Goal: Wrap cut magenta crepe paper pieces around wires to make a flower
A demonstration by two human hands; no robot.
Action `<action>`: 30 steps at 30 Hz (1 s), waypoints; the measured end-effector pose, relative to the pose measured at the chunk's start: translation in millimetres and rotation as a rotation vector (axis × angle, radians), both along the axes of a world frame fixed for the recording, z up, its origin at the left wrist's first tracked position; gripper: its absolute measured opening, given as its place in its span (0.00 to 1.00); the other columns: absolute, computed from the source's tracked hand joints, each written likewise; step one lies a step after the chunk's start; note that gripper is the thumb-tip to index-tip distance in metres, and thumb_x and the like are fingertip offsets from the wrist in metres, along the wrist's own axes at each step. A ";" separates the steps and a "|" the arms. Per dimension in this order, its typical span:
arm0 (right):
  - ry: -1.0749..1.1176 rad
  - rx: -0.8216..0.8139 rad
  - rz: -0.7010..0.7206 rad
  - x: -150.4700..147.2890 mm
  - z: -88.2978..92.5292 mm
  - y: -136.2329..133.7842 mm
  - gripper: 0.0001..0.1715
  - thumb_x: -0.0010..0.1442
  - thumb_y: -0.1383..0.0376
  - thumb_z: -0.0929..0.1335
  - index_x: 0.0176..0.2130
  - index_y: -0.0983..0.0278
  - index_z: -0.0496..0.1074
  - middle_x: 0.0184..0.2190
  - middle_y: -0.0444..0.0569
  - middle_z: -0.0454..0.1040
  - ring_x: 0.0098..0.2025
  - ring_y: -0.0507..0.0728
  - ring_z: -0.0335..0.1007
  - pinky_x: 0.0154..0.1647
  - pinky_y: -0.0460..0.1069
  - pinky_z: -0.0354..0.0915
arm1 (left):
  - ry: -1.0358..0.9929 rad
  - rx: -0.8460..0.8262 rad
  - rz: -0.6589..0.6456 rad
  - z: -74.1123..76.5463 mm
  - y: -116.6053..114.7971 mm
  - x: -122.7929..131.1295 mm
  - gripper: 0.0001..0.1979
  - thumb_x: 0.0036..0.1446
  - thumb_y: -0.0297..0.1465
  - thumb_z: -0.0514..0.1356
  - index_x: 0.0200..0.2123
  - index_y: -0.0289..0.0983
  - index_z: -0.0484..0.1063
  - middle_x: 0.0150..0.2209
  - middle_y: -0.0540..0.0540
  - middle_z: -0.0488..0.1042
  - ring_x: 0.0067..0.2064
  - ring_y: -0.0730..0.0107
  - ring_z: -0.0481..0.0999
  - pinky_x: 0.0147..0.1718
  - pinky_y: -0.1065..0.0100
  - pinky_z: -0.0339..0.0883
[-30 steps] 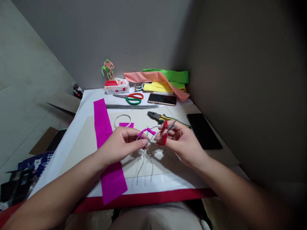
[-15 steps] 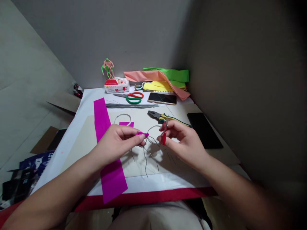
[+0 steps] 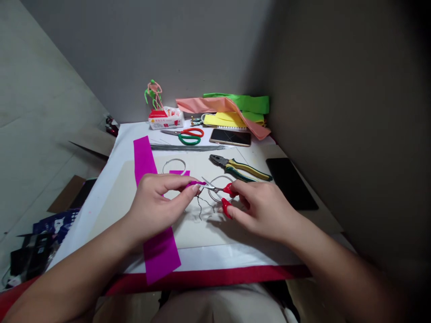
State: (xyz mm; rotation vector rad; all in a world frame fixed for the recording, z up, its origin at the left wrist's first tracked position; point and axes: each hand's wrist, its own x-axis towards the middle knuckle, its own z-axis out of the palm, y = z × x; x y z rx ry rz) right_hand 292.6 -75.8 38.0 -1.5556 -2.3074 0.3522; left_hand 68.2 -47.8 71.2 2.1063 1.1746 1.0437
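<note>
My left hand (image 3: pixel 164 197) pinches a small twisted piece of purple crepe paper (image 3: pixel 196 183), from which dark twisted wire (image 3: pixel 200 208) hangs down. In my right hand (image 3: pixel 259 202) is a pair of small red-handled scissors (image 3: pixel 226 193), thumb and fingers in the loops. Their blades are spread at the purple piece, close to my left fingertips; whether they touch it I cannot tell. Behind the scissors a coil of wire (image 3: pixel 220 177) lies on the board. A long purple crepe paper strip (image 3: pixel 163 255) runs beneath my left wrist.
Combination pliers (image 3: pixel 240 169) and a black flat pad (image 3: pixel 292 184) lie to the right. Farther back are a phone (image 3: pixel 230 137), red-and-green-handled scissors (image 3: pixel 190 136), a bundle of wires (image 3: pixel 185 147), a tissue pack (image 3: pixel 166 120) with wire figures (image 3: pixel 154 94), and folded coloured crepe paper (image 3: pixel 249 104).
My right hand has turned the small scissors from upright to pointing left, opened their blades and brought them to the purple piece. The dark wire hangs differently, with less of it showing.
</note>
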 end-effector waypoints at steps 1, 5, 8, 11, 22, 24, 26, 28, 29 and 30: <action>-0.002 0.007 0.002 0.1 -0.1 -0.3 0.14 0.58 0.55 0.65 0.35 0.64 0.68 0.24 0.46 0.71 0.25 0.53 0.63 0.28 0.47 0.50 | 0.013 0.026 -0.007 0.3 -0.6 0.2 0.05 0.53 0.26 0.64 0.31 0.34 0.81 0.30 0.46 0.83 0.30 0.70 0.81 0.30 0.76 0.73; -0.025 0.050 0.014 0.7 -1.5 -0.4 0.14 0.58 0.55 0.65 0.36 0.64 0.69 0.24 0.46 0.71 0.25 0.54 0.63 0.27 0.47 0.49 | 0.057 0.111 -0.019 0.5 -1.6 0.9 0.05 0.53 0.26 0.63 0.31 0.34 0.81 0.30 0.46 0.83 0.30 0.69 0.81 0.30 0.75 0.73; -0.050 0.084 0.017 1.5 -3.0 0.3 0.14 0.59 0.56 0.64 0.35 0.64 0.69 0.24 0.46 0.71 0.25 0.54 0.63 0.27 0.47 0.48 | 0.079 0.160 -0.020 -1.2 -0.8 1.5 0.05 0.54 0.26 0.63 0.32 0.36 0.81 0.31 0.47 0.83 0.31 0.68 0.81 0.30 0.74 0.74; -0.073 0.106 0.019 2.1 -3.5 0.9 0.14 0.60 0.56 0.64 0.35 0.64 0.69 0.24 0.47 0.71 0.26 0.54 0.64 0.27 0.48 0.48 | 0.096 0.204 -0.019 -3.5 0.0 1.9 0.05 0.53 0.25 0.64 0.32 0.37 0.81 0.31 0.48 0.83 0.30 0.68 0.81 0.30 0.73 0.74; -0.083 0.164 0.044 3.9 -6.6 1.2 0.12 0.61 0.57 0.64 0.34 0.64 0.70 0.23 0.46 0.72 0.25 0.53 0.64 0.27 0.48 0.45 | 0.129 0.281 -0.037 -6.2 1.9 -1.5 0.05 0.51 0.25 0.64 0.31 0.37 0.81 0.29 0.48 0.83 0.29 0.67 0.82 0.27 0.73 0.73; -0.089 0.194 0.048 4.3 -8.1 1.5 0.12 0.61 0.58 0.64 0.34 0.64 0.70 0.23 0.46 0.72 0.24 0.53 0.64 0.26 0.48 0.44 | 0.134 0.278 -0.046 -5.8 2.4 -1.3 0.05 0.51 0.25 0.64 0.31 0.37 0.81 0.29 0.48 0.83 0.29 0.66 0.82 0.27 0.73 0.74; -0.105 0.234 0.051 4.6 -9.4 1.9 0.12 0.61 0.58 0.64 0.33 0.64 0.70 0.22 0.46 0.72 0.24 0.53 0.63 0.26 0.48 0.43 | 0.128 0.266 -0.057 -4.9 2.5 -1.2 0.05 0.51 0.25 0.64 0.31 0.37 0.81 0.29 0.47 0.83 0.29 0.66 0.82 0.26 0.73 0.73; -0.117 0.273 0.053 4.9 -10.4 2.2 0.12 0.61 0.58 0.64 0.33 0.64 0.71 0.21 0.46 0.71 0.23 0.53 0.62 0.26 0.49 0.43 | 0.117 0.233 -0.076 -3.5 2.5 -1.5 0.04 0.51 0.25 0.64 0.31 0.35 0.81 0.29 0.45 0.83 0.29 0.66 0.82 0.26 0.73 0.73; -0.119 0.289 0.056 5.1 -10.6 2.2 0.12 0.61 0.58 0.64 0.32 0.64 0.71 0.21 0.46 0.71 0.23 0.53 0.62 0.26 0.49 0.43 | 0.109 0.211 -0.089 -2.6 2.5 -1.9 0.05 0.51 0.25 0.64 0.32 0.34 0.81 0.29 0.45 0.83 0.29 0.66 0.82 0.27 0.73 0.74; -0.119 0.299 0.062 5.2 -10.7 2.2 0.12 0.60 0.59 0.64 0.32 0.64 0.71 0.21 0.46 0.70 0.23 0.52 0.62 0.26 0.49 0.43 | 0.103 0.183 -0.104 -1.5 2.5 -2.4 0.05 0.52 0.25 0.64 0.32 0.34 0.81 0.30 0.44 0.83 0.29 0.66 0.82 0.27 0.73 0.74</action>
